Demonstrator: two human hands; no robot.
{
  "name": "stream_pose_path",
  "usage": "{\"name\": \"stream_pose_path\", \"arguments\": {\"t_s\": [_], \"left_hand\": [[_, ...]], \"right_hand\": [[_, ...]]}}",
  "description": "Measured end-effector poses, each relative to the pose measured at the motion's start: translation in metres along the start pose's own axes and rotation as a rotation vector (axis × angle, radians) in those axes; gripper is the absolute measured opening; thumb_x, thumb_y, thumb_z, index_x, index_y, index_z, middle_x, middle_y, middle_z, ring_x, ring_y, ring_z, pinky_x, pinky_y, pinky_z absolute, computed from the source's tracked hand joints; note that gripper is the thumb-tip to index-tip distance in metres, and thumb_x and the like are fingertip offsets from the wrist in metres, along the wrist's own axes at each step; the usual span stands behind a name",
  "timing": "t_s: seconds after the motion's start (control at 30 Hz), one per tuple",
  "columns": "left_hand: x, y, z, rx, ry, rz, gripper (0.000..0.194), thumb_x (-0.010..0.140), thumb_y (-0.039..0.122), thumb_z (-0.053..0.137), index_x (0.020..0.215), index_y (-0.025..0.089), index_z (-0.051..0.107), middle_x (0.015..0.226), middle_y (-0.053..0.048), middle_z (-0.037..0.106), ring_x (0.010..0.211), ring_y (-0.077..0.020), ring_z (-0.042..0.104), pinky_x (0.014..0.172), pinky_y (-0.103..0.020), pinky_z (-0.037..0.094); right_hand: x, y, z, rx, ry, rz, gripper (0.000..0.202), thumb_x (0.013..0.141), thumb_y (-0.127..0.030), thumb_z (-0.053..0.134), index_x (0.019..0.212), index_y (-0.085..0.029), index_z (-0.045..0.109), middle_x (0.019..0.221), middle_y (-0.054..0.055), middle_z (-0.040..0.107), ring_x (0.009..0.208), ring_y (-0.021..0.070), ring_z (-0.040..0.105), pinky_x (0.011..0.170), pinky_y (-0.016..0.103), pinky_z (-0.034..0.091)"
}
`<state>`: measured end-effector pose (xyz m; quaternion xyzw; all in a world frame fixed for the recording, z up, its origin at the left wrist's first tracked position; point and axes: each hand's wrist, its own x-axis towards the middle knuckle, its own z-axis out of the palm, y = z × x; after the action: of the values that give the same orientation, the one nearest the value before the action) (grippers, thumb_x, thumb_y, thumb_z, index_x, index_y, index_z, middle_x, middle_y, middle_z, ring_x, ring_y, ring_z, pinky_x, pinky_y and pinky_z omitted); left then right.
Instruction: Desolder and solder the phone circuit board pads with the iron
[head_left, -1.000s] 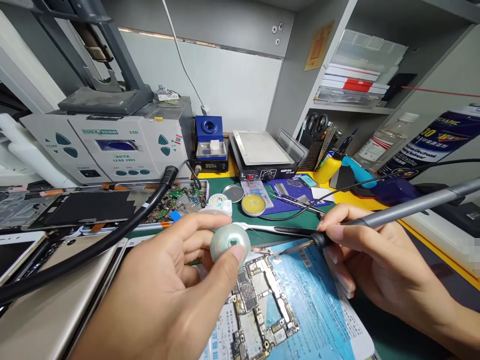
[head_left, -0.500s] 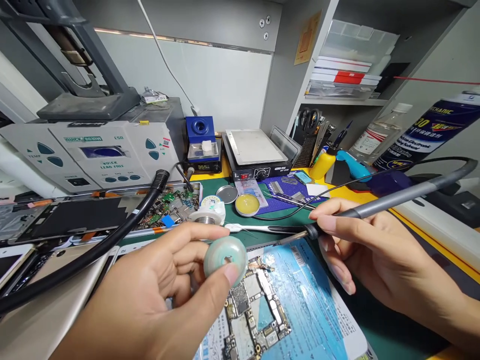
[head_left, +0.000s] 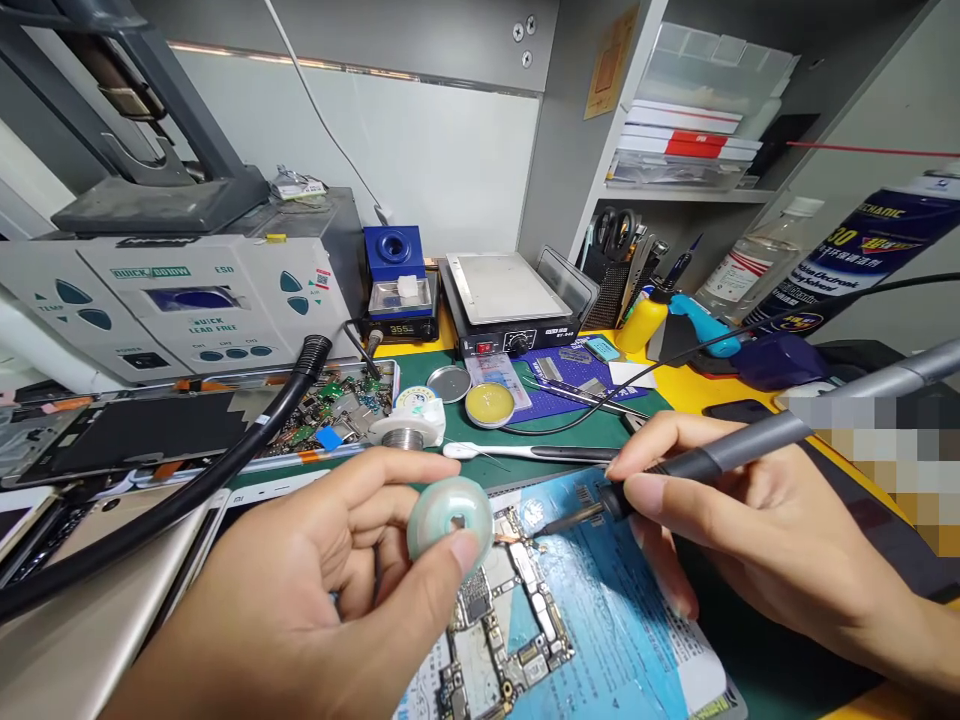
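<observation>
Between thumb and fingers, my left hand (head_left: 322, 590) holds a pale green round spool (head_left: 442, 515) above the upper left part of a circuit board (head_left: 525, 660). The board lies on a blue printed sheet (head_left: 615, 620). My right hand (head_left: 720, 500) grips a dark soldering iron (head_left: 697, 462) like a pen. Its metal tip points left and down, at the upper edge of the board near a copper-coloured strip (head_left: 511, 537). Whether the tip touches the strip is too small to tell.
Behind my hands are a black-and-white brush (head_left: 540, 453), a tin of yellow paste (head_left: 490, 403), a solder reel (head_left: 405, 432) and a heating plate (head_left: 506, 290). A thick black hose (head_left: 217, 470) crosses the left side. The iron's cable (head_left: 697, 350) runs across the right.
My right hand has brought the iron's tip down and left to the board's upper edge. My left hand holds the spool almost where it was. The view has shifted slightly.
</observation>
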<state>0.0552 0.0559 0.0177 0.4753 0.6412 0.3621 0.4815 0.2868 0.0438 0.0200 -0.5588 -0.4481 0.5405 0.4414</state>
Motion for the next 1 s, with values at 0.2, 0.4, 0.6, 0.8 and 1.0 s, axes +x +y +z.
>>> {"name": "stream_pose_path", "arguments": {"t_s": [0.2,0.4,0.6,0.8,1.0], "left_hand": [[-0.002,0.001,0.001,0.04,0.032,-0.001,0.036,0.065,0.047,0.082,0.097,0.03,0.079,0.054,0.007,0.055,0.083,-0.031,0.083,0.066,-0.03,0.066],[-0.002,-0.001,0.002,0.057,0.042,-0.007,0.039,0.067,0.05,0.08,0.101,0.03,0.078,0.055,0.007,0.057,0.08,-0.0281,0.082,0.057,-0.025,0.062],[-0.002,-0.003,0.003,0.036,0.043,-0.012,0.038,0.067,0.048,0.08,0.101,0.031,0.077,0.056,0.008,0.055,0.077,-0.0255,0.08,0.05,-0.023,0.056],[-0.002,-0.002,0.005,0.031,0.038,-0.007,0.037,0.069,0.049,0.078,0.101,0.031,0.076,0.06,0.007,0.061,0.082,-0.0243,0.081,0.05,-0.021,0.052],[-0.002,0.0,0.003,0.096,0.048,0.013,0.04,0.068,0.051,0.079,0.101,0.03,0.072,0.053,0.009,0.051,0.076,-0.0263,0.08,0.048,-0.024,0.051]], "right_hand": [[-0.004,-0.003,0.007,-0.104,0.082,-0.013,0.029,0.071,-0.04,0.094,0.074,-0.02,0.073,0.044,-0.002,0.061,0.036,0.0127,0.056,0.037,0.018,0.041],[-0.005,-0.004,0.009,-0.118,0.103,-0.017,0.027,0.068,-0.038,0.095,0.071,-0.021,0.073,0.044,-0.002,0.06,0.037,0.0131,0.055,0.036,0.02,0.042],[-0.005,-0.003,0.01,-0.123,0.12,-0.033,0.025,0.067,-0.036,0.095,0.07,-0.02,0.075,0.048,-0.002,0.06,0.037,0.0117,0.054,0.037,0.019,0.044],[-0.005,-0.004,0.012,-0.102,0.125,-0.015,0.024,0.066,-0.032,0.095,0.069,-0.02,0.074,0.048,-0.003,0.061,0.037,0.0118,0.055,0.036,0.019,0.044],[-0.003,-0.004,0.01,-0.08,0.087,-0.013,0.022,0.072,-0.035,0.089,0.071,-0.02,0.074,0.043,-0.002,0.061,0.036,0.0126,0.055,0.037,0.018,0.041]]}}
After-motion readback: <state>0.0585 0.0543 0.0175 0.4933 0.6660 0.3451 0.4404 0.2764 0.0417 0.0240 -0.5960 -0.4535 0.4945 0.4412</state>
